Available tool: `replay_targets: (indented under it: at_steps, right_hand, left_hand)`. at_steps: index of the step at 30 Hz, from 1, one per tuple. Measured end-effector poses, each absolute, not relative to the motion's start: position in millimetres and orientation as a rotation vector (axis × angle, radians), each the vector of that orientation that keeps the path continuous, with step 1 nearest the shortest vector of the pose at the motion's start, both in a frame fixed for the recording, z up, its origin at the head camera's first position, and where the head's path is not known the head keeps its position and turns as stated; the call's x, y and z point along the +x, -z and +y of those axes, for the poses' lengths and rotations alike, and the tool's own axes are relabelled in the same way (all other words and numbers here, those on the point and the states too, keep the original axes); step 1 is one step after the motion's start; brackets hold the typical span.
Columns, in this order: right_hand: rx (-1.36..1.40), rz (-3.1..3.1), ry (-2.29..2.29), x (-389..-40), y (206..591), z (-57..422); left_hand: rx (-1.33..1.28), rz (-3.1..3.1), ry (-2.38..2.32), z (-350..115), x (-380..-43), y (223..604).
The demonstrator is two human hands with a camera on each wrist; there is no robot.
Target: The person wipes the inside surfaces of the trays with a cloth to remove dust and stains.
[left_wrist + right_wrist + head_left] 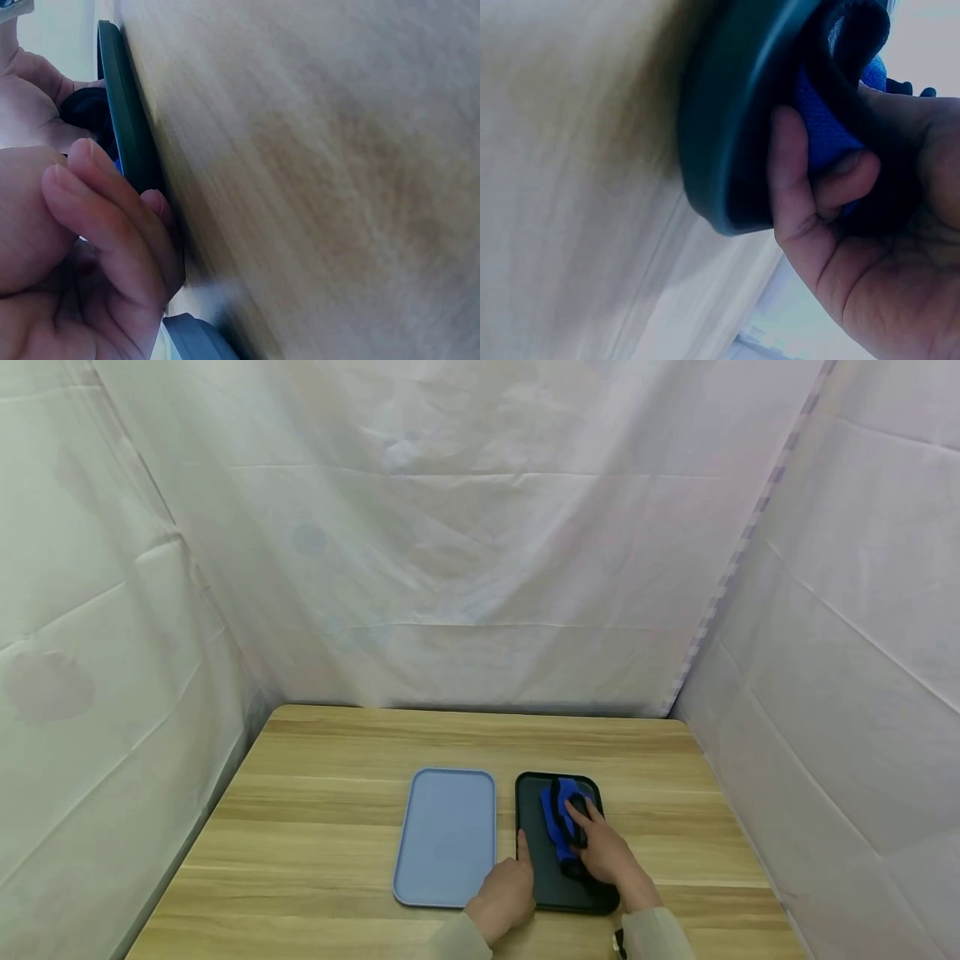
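Note:
A blue-and-black soft fabric item [564,822], apparently folded, lies on the dark green tray [544,890]. My right hand [604,850] is over its right side, fingers spread in the head view. In the right wrist view, curled fingers [789,161] hold the blue cloth and black band close to the tray rim. At the same tray's left edge is my left hand [507,893], with the index finger extended along the rim. The left wrist view shows its other fingers [112,225] loosely bent, next to the rim and holding nothing.
A light blue tray [450,835] lies just left of the green one on the wood-grain table [315,827]. White cloth sheets [465,560] hang behind the table and along both sides.

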State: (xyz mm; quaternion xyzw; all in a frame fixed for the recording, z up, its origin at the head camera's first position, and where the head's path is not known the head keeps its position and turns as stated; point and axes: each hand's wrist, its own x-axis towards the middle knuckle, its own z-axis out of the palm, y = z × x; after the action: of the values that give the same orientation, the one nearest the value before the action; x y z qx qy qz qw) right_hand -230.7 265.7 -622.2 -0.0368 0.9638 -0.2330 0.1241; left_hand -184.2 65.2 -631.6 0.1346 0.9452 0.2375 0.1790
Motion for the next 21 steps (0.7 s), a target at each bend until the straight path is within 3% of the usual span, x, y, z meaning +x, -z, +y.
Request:
replay_targets:
  at_steps: [21]
  right_hand:
    - [-0.085, 2.819, 0.688, -249.9, 625.8, 261.7]
  left_hand:
    - [0.376, 2.676, -0.644, 66.1, -184.6, 632.6]
